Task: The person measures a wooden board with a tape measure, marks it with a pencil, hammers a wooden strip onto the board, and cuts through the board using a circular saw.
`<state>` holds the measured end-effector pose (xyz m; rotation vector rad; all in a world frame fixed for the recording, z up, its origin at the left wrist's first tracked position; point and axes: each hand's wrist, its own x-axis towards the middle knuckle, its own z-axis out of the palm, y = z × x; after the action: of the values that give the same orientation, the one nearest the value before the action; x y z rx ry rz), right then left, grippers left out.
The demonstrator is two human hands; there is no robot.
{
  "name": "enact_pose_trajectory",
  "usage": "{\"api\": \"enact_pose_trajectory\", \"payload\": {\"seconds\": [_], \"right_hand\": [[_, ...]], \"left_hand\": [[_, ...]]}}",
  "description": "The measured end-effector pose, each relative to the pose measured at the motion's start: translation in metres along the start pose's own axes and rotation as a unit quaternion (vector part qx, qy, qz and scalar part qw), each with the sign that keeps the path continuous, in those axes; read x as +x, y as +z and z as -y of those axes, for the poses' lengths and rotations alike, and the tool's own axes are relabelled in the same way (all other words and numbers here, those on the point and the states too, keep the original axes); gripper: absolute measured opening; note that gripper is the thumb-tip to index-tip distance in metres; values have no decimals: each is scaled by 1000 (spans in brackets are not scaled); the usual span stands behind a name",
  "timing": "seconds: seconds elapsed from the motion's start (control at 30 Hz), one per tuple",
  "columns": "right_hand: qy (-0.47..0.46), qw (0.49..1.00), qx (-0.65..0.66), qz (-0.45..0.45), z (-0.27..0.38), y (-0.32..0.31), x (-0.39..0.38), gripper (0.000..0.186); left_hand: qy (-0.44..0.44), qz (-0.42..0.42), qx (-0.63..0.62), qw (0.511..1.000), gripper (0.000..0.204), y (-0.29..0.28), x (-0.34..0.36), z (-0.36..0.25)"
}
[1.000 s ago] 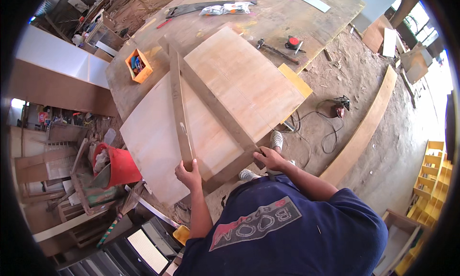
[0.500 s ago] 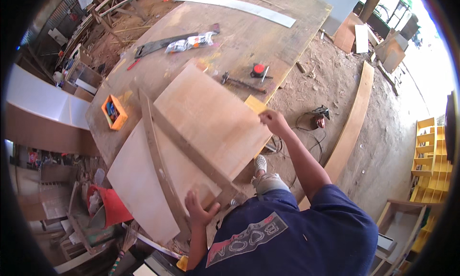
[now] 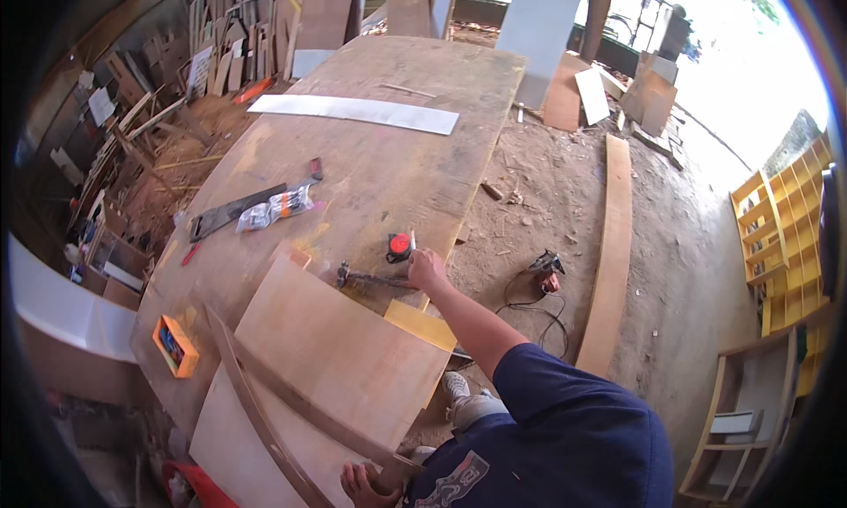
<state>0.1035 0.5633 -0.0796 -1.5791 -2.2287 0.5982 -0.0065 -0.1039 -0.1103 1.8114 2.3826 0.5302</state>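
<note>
Left hand [image 3: 369,485] at bottom edge, fingers curled onto the near end of two dark brown wooden strips [image 3: 291,402] joined in a V, lying across a pale smooth plywood sheet [image 3: 340,353]. Yellow rectangular offcut [image 3: 421,324] pokes out at the sheet's right edge. Small orange box [image 3: 175,346] sits left on the rough, stained wooden workbench [image 3: 388,146].

Right arm stretched forward; right hand [image 3: 426,268] closed around the handle end of a dark metal hammer-like tool [image 3: 371,279], which lies flat just past the sheet. Red-and-black tape measure [image 3: 399,244] just beside the hand.

Further left: handsaw [image 3: 231,212], clear crinkled plastic packet [image 3: 275,209] touching it. Far: long white flat strip [image 3: 353,111]. On the dirt floor to the right: long pale plank [image 3: 609,252], power tool with black cord [image 3: 545,270].
</note>
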Motion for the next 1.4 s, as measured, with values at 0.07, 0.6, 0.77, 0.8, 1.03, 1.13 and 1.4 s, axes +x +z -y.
{"api": "enact_pose_trajectory", "payload": {"seconds": [0.07, 0.6, 0.77, 0.8, 1.03, 1.13, 1.4], "right_hand": [[43, 988, 138, -44, -3, -17, -11, 22], [-106, 944, 309, -50, 55, -98, -321, 28], [-246, 928, 269, -82, 77, -83, -366, 21], [-191, 935, 300, -17, 83, -73, -369, 23], [-3, 970, 227, 90, 70, -30, -331, 37], [37, 980, 185, 65, 54, -32, -299, 35], [-60, 991, 121, -20, 30, 0, -176, 44]], "left_hand": [[7, -9, 4, 1000, 113, 1, -3, -2], [-27, -11, -32, 999, 121, -22, 4, -28], [-43, -21, -45, 998, 116, -33, 8, -45], [-50, -25, -40, 998, 116, -36, 8, -43], [-55, -21, -63, 996, 111, -36, 10, -41], [-72, -12, -55, 996, 109, -44, 18, -48], [-121, -15, -55, 991, 108, -43, 14, -49]]}}
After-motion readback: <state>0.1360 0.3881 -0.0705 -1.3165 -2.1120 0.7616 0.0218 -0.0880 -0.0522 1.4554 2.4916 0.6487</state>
